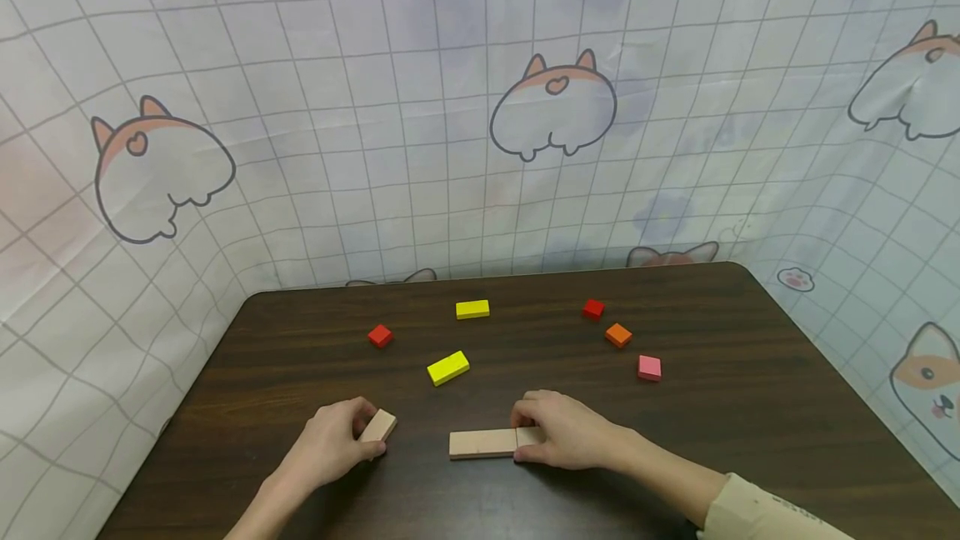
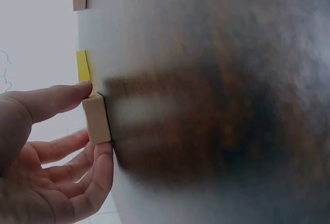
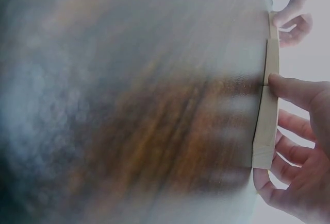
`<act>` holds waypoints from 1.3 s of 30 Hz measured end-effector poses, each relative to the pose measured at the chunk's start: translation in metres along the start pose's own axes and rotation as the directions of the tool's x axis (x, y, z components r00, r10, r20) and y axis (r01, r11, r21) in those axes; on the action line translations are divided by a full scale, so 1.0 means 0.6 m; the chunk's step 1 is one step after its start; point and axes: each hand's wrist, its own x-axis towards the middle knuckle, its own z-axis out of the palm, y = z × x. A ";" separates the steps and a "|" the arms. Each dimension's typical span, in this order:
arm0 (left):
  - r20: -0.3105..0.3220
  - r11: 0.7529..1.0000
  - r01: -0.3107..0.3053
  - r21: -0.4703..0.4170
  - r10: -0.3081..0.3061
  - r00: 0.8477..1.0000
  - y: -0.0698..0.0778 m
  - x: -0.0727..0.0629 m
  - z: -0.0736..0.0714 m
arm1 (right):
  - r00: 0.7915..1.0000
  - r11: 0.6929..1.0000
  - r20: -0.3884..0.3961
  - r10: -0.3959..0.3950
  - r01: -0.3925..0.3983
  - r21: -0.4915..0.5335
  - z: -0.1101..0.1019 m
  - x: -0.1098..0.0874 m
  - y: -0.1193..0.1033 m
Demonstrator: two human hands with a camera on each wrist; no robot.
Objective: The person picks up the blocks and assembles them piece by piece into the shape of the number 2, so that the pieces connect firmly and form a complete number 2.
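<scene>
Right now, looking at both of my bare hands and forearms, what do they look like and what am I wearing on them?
Your left hand and right hand show no gloves or rings. A pale beige sleeve with small dark printed marks, too small to read, ends above your right wrist. Your left forearm is bare as far as it shows.

Right sleeve [image 1: 757, 515]: pale cream cloth, plain cuff [image 1: 722, 504] ending partway down the forearm, dark lettering [image 1: 798, 509] too small to read | right hand [image 1: 566, 432]: bare | left hand [image 1: 330, 444]: bare, left forearm [image 1: 272, 500] uncovered to the view's edge
</scene>
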 end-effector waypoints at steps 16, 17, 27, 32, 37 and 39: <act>-0.049 0.998 -0.047 0.045 0.049 0.998 0.001 0.006 -0.001 | 1.000 1.000 0.009 0.017 -0.017 0.003 0.001 0.002 0.001; -0.059 0.997 -0.052 0.051 0.055 0.997 0.001 0.006 -0.001 | 1.000 1.000 0.008 0.017 -0.017 0.003 0.001 0.003 0.001; -0.093 0.997 -0.072 0.041 0.076 0.993 0.018 0.012 0.007 | 1.000 1.000 0.003 0.004 -0.004 0.000 0.001 0.002 0.000; -0.090 0.996 -0.082 0.024 0.084 0.992 0.031 0.020 0.013 | 1.000 1.000 0.005 0.005 -0.005 0.004 0.000 0.002 0.000; -0.092 0.995 -0.103 0.010 0.103 0.990 0.042 0.032 0.023 | 1.000 1.000 0.009 0.009 -0.009 0.006 -0.001 0.002 -0.001; -0.090 0.994 -0.112 0.011 0.113 0.990 0.045 0.036 0.027 | 1.000 1.000 0.010 0.010 -0.010 0.010 -0.001 0.002 -0.002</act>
